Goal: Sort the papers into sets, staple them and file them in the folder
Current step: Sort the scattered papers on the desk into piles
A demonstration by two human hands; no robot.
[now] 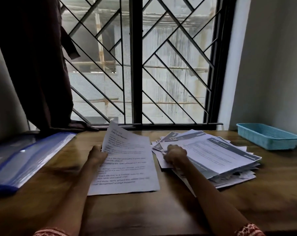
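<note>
We see a translucent blue folder (25,160), white printed sheets (125,167) with black text, a white paper stack (212,155) with dark grey header bands, a light blue mesh basket (270,138), a brown wooden table (144,212), a dark maroon curtain (33,65), and red-and-white patterned sleeves (248,230).

My view cuts the translucent blue plastic folder (25,157) at the left edge, left of the wooden table (144,210), printed white sheet (125,166) text blurred, both sleeves cropped below
</note>
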